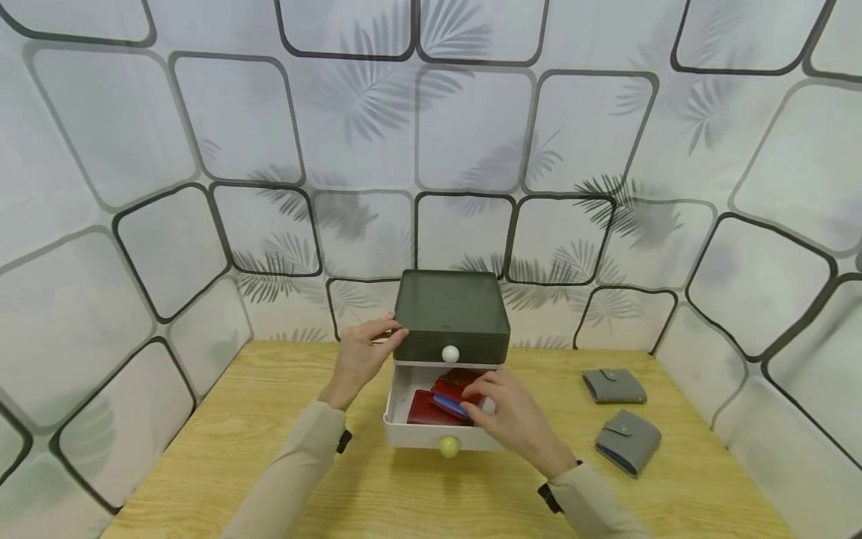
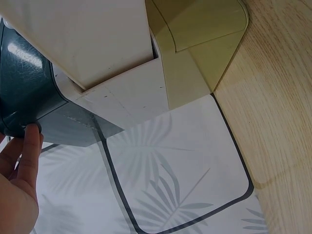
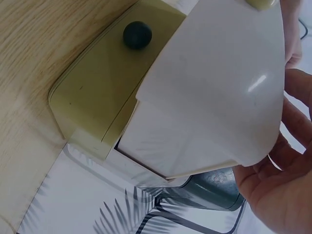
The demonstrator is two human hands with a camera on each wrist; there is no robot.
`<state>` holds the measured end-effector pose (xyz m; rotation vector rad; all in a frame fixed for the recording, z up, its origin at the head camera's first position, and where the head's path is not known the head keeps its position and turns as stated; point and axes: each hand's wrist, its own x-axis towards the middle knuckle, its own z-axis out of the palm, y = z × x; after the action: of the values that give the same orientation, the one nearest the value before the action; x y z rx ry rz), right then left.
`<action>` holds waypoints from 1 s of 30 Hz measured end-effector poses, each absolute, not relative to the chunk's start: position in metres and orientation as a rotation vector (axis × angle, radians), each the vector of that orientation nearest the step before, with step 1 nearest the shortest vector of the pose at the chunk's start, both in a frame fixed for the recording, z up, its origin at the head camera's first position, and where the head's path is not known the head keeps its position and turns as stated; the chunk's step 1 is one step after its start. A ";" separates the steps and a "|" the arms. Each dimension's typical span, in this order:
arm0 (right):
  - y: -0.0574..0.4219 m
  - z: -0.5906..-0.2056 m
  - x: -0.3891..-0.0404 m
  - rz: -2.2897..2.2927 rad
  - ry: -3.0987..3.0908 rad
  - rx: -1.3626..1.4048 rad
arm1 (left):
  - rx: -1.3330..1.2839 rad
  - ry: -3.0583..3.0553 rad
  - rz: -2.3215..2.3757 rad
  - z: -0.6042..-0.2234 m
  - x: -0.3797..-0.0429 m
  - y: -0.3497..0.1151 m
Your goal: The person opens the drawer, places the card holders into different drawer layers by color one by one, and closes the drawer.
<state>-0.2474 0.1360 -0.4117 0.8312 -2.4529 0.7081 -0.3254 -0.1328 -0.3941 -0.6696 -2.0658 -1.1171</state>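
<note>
A small drawer box with a dark green upper tier point(image 1: 453, 346) stands on the table. My left hand point(image 1: 360, 355) touches that tier's front left corner; in the left wrist view its fingertips point(image 2: 32, 134) rest against the green side. Below, the white drawer point(image 1: 420, 436) is pulled out. In it lie a flat red wallet point(image 1: 424, 412) and another red wallet point(image 1: 455, 379) with a snap strap, leaning on it, a bright blue part point(image 1: 450, 406) at its edge. My right hand point(image 1: 515, 419) reaches over the drawer's right side and pinches the leaning wallet.
Two grey wallets lie at the right of the table, a farther one point(image 1: 614, 385) and a nearer one point(image 1: 629, 442). An olive bottom drawer point(image 3: 97, 92) with a dark green knob point(image 3: 137, 35) sits under the white one. A patterned curtain point(image 1: 471, 135) surrounds the table point(image 1: 222, 449).
</note>
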 end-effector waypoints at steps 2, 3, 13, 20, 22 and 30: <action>0.136 -0.412 -0.244 0.708 -2.431 0.852 | -0.676 -2.061 -1.118 -0.394 -0.325 -0.133; 0.136 -0.413 -0.243 0.712 -2.419 0.863 | -0.679 -2.059 -1.118 -0.394 -0.325 -0.133; 0.137 -0.418 -0.237 0.735 -2.397 0.920 | -0.677 -2.063 -1.105 -0.393 -0.324 -0.133; 0.135 -0.424 -0.233 0.696 -2.277 0.995 | -0.667 -2.071 -1.113 -0.394 -0.325 -0.133; 0.133 -0.426 -0.231 0.665 -2.227 1.025 | -0.662 -2.072 -1.110 -0.395 -0.326 -0.133; 0.126 -0.433 -0.222 0.504 -2.228 1.065 | -0.671 -2.055 -1.101 -0.395 -0.326 -0.133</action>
<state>-0.2218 0.1262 -0.4331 1.0647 -2.2278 0.5036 -0.3258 -0.1335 -0.3947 -0.6709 -2.0553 -1.1008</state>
